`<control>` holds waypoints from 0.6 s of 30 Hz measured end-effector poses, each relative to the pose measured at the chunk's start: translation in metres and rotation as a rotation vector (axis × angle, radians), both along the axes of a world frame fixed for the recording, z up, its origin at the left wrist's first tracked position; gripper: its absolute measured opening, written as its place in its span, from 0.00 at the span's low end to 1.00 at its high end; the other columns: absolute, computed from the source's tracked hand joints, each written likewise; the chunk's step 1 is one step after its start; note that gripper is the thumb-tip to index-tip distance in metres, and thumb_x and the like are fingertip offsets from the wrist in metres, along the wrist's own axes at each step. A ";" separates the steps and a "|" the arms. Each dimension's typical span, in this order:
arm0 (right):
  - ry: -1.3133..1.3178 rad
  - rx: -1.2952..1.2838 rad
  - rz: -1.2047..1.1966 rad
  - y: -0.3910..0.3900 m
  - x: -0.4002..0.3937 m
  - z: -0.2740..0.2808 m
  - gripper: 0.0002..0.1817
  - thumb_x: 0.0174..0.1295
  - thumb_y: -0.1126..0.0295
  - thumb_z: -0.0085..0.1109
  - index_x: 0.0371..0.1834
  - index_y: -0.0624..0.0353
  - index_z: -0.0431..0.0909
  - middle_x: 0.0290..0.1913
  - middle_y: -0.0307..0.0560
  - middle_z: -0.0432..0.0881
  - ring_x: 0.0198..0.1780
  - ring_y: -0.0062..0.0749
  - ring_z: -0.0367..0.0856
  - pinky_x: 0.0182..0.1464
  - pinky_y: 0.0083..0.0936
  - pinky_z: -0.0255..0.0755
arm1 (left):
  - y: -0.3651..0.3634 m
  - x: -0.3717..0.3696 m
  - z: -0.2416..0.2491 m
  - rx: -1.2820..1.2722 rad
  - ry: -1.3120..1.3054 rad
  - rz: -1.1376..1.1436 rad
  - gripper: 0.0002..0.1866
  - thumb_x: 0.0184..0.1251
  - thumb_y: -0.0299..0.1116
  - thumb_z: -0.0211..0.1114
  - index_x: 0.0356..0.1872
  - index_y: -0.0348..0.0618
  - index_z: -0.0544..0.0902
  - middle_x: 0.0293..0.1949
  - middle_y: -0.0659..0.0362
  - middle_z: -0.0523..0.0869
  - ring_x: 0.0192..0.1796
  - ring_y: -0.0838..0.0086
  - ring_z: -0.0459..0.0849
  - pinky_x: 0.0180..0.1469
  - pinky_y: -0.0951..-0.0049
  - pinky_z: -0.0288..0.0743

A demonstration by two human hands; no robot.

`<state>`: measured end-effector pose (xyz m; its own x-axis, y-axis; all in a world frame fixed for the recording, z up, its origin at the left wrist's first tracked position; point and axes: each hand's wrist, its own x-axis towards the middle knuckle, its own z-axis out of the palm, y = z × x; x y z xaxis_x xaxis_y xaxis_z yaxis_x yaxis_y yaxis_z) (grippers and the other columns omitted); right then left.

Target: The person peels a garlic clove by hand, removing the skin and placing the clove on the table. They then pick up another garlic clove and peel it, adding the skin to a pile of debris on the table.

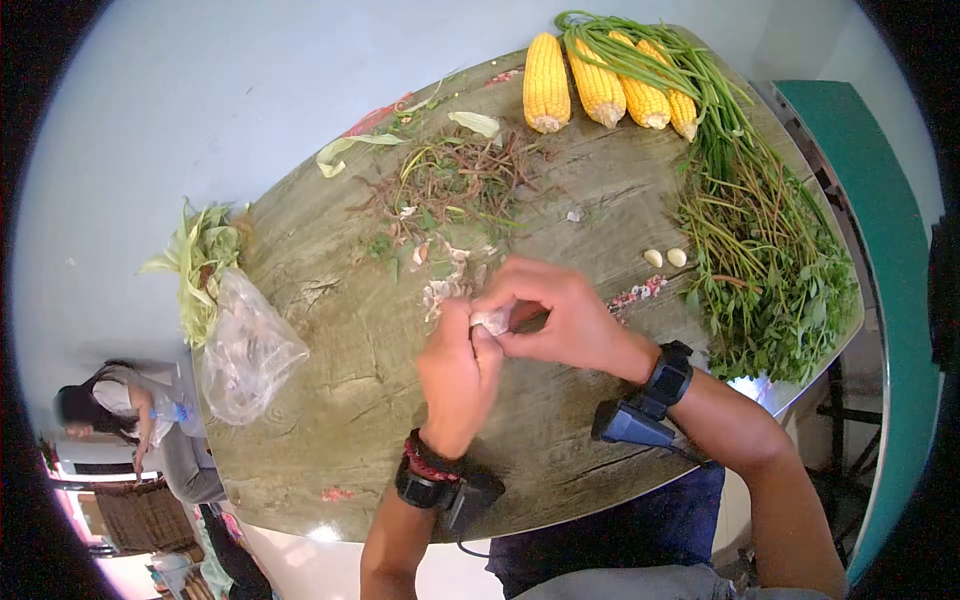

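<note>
A garlic clove (492, 320) with pale skin is pinched between the fingertips of both hands, over the middle of the table. My left hand (455, 375) comes from below and closes thumb and finger on it. From the right, my right hand (562, 312) grips the same clove, fingers curled. Loose cloves and papery garlic skins (443, 292) lie just beyond my left hand, partly hidden by it. Two peeled garlic cloves (665, 258) rest side by side to the right of my right hand.
Several corn cobs (546, 85) lie at the far edge beside long green beans (700, 75). Leafy greens (775, 290) cover the right side of the wooden table (350, 440). Stem scraps (460, 180) sit beyond my hands; a plastic bag (245, 350) and husks (205, 260) lie left. Another person (120, 405) is at far left.
</note>
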<state>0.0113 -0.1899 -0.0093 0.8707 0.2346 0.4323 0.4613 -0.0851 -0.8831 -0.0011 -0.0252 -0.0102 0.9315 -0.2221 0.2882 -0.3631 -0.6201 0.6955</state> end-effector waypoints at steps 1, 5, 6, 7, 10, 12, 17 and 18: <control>0.014 0.010 0.009 0.000 0.000 -0.002 0.14 0.47 0.79 0.68 0.39 0.62 0.80 0.36 0.42 0.77 0.38 0.25 0.79 0.37 0.21 0.77 | -0.002 -0.001 0.001 0.011 0.016 0.004 0.08 0.61 0.25 0.54 0.41 0.41 0.73 0.32 0.45 0.81 0.33 0.48 0.81 0.35 0.57 0.74; 0.044 0.014 0.019 0.001 0.000 -0.003 0.12 0.45 0.77 0.69 0.35 0.61 0.78 0.33 0.43 0.76 0.34 0.28 0.79 0.34 0.23 0.75 | -0.001 0.000 0.001 0.123 0.010 0.015 0.09 0.59 0.26 0.54 0.41 0.42 0.72 0.28 0.44 0.80 0.31 0.48 0.81 0.32 0.54 0.73; 0.046 0.007 0.014 0.001 -0.001 -0.003 0.12 0.45 0.77 0.69 0.34 0.61 0.78 0.32 0.43 0.76 0.34 0.28 0.78 0.34 0.23 0.74 | -0.001 -0.001 0.001 0.127 0.025 0.020 0.09 0.59 0.27 0.54 0.41 0.42 0.72 0.27 0.44 0.80 0.30 0.47 0.81 0.31 0.53 0.72; 0.034 0.003 0.011 0.001 0.000 -0.003 0.12 0.45 0.77 0.69 0.34 0.61 0.78 0.31 0.43 0.75 0.33 0.28 0.78 0.34 0.23 0.74 | -0.002 -0.002 0.002 0.129 0.039 0.025 0.09 0.59 0.27 0.53 0.41 0.42 0.72 0.26 0.44 0.79 0.29 0.47 0.81 0.30 0.53 0.72; 0.015 -0.001 0.006 0.001 0.000 -0.002 0.12 0.45 0.77 0.69 0.33 0.61 0.78 0.30 0.43 0.75 0.32 0.27 0.78 0.33 0.23 0.74 | -0.003 -0.003 0.007 0.112 0.075 0.017 0.09 0.60 0.26 0.48 0.42 0.40 0.71 0.24 0.43 0.77 0.28 0.47 0.80 0.29 0.55 0.71; 0.027 0.012 0.005 0.001 -0.001 -0.001 0.12 0.45 0.77 0.69 0.33 0.61 0.78 0.29 0.42 0.75 0.32 0.26 0.78 0.33 0.22 0.74 | -0.003 -0.004 0.008 0.094 0.083 0.008 0.10 0.62 0.25 0.45 0.42 0.40 0.71 0.24 0.42 0.77 0.28 0.47 0.80 0.30 0.57 0.71; 0.102 0.040 0.052 -0.002 -0.002 -0.001 0.13 0.48 0.80 0.69 0.39 0.63 0.81 0.37 0.40 0.79 0.39 0.19 0.79 0.36 0.16 0.77 | 0.002 -0.002 -0.001 0.070 0.018 -0.032 0.09 0.67 0.31 0.50 0.44 0.41 0.71 0.22 0.46 0.78 0.25 0.49 0.80 0.28 0.53 0.71; 0.105 0.052 0.050 -0.002 -0.001 -0.002 0.14 0.48 0.80 0.68 0.40 0.63 0.81 0.37 0.40 0.79 0.39 0.19 0.79 0.37 0.16 0.77 | 0.001 -0.002 0.000 0.018 0.047 -0.041 0.08 0.70 0.32 0.49 0.44 0.41 0.71 0.23 0.46 0.78 0.25 0.50 0.81 0.29 0.54 0.71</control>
